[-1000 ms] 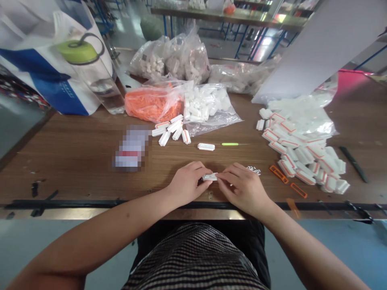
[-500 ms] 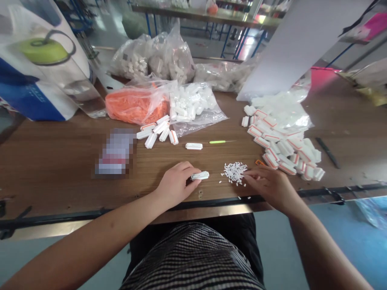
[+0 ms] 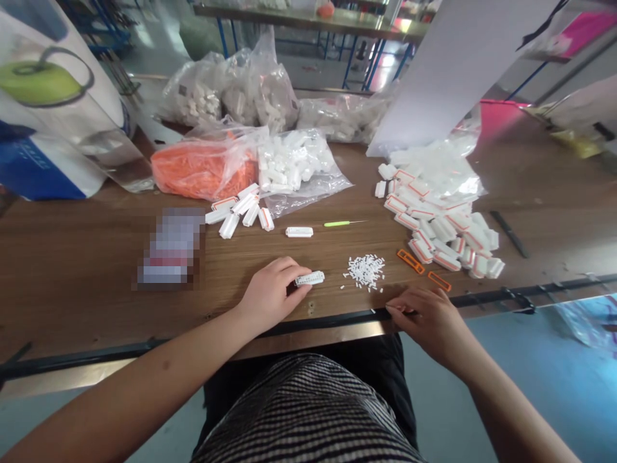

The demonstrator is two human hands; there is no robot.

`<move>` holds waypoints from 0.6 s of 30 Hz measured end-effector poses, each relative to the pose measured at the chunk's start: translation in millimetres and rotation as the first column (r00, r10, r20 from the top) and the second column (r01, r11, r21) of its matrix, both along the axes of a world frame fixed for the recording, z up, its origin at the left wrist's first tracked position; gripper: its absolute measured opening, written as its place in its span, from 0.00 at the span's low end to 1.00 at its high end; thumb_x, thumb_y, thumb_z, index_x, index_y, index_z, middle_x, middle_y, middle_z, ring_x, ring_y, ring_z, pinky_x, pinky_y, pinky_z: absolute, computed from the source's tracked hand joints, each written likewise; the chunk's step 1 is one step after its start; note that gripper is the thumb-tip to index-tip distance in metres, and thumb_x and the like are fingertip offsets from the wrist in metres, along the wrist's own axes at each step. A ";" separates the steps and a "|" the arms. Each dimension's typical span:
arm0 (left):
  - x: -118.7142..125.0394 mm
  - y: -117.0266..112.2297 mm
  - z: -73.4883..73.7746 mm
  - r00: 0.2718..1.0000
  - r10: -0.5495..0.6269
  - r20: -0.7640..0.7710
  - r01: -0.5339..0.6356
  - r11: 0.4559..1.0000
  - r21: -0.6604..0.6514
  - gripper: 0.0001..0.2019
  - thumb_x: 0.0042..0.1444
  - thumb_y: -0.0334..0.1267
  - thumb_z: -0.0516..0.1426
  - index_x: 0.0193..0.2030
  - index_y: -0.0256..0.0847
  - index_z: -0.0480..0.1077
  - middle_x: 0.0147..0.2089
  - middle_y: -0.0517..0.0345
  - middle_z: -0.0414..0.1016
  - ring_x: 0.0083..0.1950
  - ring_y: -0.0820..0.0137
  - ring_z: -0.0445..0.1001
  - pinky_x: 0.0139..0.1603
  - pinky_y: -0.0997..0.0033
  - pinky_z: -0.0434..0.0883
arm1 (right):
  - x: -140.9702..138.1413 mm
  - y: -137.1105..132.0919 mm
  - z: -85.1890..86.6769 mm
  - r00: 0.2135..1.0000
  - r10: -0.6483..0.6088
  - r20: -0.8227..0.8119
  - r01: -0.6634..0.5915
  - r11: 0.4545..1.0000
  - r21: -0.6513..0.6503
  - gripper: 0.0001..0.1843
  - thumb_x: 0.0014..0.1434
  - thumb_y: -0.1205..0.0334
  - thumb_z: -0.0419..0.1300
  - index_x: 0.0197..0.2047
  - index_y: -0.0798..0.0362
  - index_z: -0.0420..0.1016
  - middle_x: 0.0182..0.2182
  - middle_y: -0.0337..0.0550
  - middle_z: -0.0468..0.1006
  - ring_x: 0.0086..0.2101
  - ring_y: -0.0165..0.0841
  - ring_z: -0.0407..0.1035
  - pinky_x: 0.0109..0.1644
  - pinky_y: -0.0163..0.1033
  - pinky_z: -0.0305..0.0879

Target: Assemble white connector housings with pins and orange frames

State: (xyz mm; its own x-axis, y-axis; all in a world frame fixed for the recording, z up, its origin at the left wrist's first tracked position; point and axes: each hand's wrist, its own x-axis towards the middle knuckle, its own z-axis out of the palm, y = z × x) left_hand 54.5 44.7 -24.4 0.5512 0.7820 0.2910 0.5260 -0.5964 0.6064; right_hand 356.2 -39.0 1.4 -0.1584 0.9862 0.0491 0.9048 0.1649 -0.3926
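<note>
My left hand (image 3: 270,292) rests on the wooden table (image 3: 87,270) and grips a small white plastic connector (image 3: 309,278) between thumb and fingers. My right hand (image 3: 429,318) lies at the table's front edge with its fingers pinched together; what they hold is too small to make out. Between the hands lies a little heap of tiny white pins (image 3: 364,271). Two orange clips (image 3: 424,270) lie just beyond my right hand.
A pile of white and orange connectors (image 3: 441,225) lies at the right. Further back are a loose connector (image 3: 299,232), a green-handled pick (image 3: 342,223), a row of connectors (image 3: 238,212), bags of orange (image 3: 202,168) and white parts (image 3: 294,164), and a bottle (image 3: 72,109).
My right hand left the connector, reached toward the pin heap, then drew back to the table's front edge. My left hand kept hold of the connector. The camera view drifted right.
</note>
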 end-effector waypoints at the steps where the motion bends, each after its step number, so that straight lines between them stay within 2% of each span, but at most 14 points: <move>1: -0.1 0.0 -0.1 1.000 -0.001 0.002 0.001 1.000 -0.003 0.07 0.61 0.35 0.59 0.45 0.40 0.73 0.40 0.56 0.74 0.42 0.67 0.73 0.45 0.62 0.73 | -0.8 1.3 -1.4 0.999 -0.032 0.015 0.032 0.999 0.007 0.12 0.57 0.59 0.57 0.25 0.49 0.76 0.25 0.39 0.80 0.28 0.34 0.73 0.39 0.42 0.62; 4: -0.3 0.0 0.2 1.000 -0.003 0.005 0.003 1.000 -0.008 0.07 0.61 0.35 0.59 0.46 0.40 0.73 0.40 0.56 0.74 0.42 0.67 0.73 0.46 0.62 0.73 | 0.3 5.4 -3.4 0.985 -0.171 0.022 0.171 0.985 -0.006 0.13 0.56 0.57 0.56 0.24 0.49 0.77 0.21 0.38 0.79 0.23 0.33 0.71 0.33 0.40 0.62; 7: -0.3 -0.2 0.9 1.000 -0.005 0.006 0.005 1.000 -0.009 0.07 0.61 0.35 0.59 0.45 0.40 0.73 0.40 0.56 0.75 0.42 0.67 0.73 0.45 0.62 0.73 | 6.8 7.8 -1.4 0.968 -0.248 -0.051 0.245 0.968 -0.055 0.14 0.56 0.54 0.56 0.26 0.48 0.79 0.22 0.39 0.80 0.22 0.34 0.72 0.29 0.38 0.63; 9: -0.2 -0.4 1.2 1.000 -0.005 0.003 0.005 1.000 -0.009 0.07 0.61 0.35 0.59 0.45 0.40 0.73 0.40 0.56 0.75 0.42 0.67 0.73 0.45 0.62 0.73 | 12.4 9.3 0.3 0.968 -0.217 -0.130 0.209 0.975 -0.070 0.14 0.57 0.53 0.57 0.28 0.48 0.81 0.27 0.40 0.83 0.26 0.34 0.74 0.30 0.38 0.66; 12: 0.0 -0.6 1.0 1.000 -0.002 -0.006 0.002 1.000 -0.006 0.07 0.61 0.36 0.59 0.45 0.41 0.73 0.41 0.56 0.75 0.42 0.66 0.73 0.45 0.61 0.73 | 18.6 13.1 -0.6 0.976 -0.093 -0.199 0.087 0.996 -0.037 0.13 0.58 0.53 0.58 0.32 0.47 0.83 0.33 0.43 0.83 0.34 0.36 0.76 0.37 0.38 0.69; 15: -0.1 -0.5 1.3 1.000 -0.003 -0.005 0.003 1.000 -0.005 0.07 0.61 0.36 0.59 0.45 0.40 0.73 0.41 0.55 0.75 0.43 0.66 0.74 0.46 0.61 0.73 | 19.1 17.6 -5.7 0.993 -0.015 -0.116 0.018 1.000 0.017 0.13 0.59 0.54 0.58 0.32 0.48 0.82 0.32 0.43 0.82 0.33 0.36 0.75 0.41 0.41 0.68; 18: -0.3 -0.4 2.2 1.000 -0.005 -0.001 0.005 1.000 -0.001 0.07 0.61 0.36 0.58 0.45 0.40 0.73 0.40 0.55 0.75 0.42 0.66 0.74 0.45 0.62 0.73 | 15.7 19.9 -9.3 0.997 -0.072 0.025 0.071 0.996 0.060 0.14 0.57 0.55 0.57 0.26 0.49 0.78 0.25 0.41 0.79 0.27 0.35 0.73 0.40 0.44 0.66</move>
State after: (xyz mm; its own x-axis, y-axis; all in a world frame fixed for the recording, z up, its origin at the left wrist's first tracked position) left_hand 54.2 44.2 -22.2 0.5557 0.7793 0.2896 0.5231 -0.5984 0.6068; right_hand 371.9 -19.1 -7.9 -0.0899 0.9905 0.1038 0.9253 0.1216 -0.3591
